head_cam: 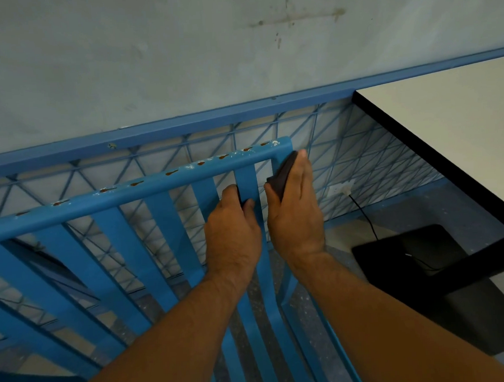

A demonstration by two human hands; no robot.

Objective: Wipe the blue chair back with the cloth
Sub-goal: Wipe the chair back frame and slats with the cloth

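The blue chair back (132, 187) runs across the view, a top rail with rust spots and white flecks above several vertical slats. My right hand (295, 214) presses a dark grey cloth (283, 175) against the right end post, just under the top corner. My left hand (232, 230) grips the slat (245, 176) next to that post, thumb in front, fingers behind. A dark bit shows at those fingers; whether it is cloth I cannot tell.
A blue rail and wire mesh (345, 143) line the wall behind the chair. A white table with a black edge (447, 125) stands at the right, its black base (411, 252) on the floor with a black cable (364, 213) leading to a wall socket.
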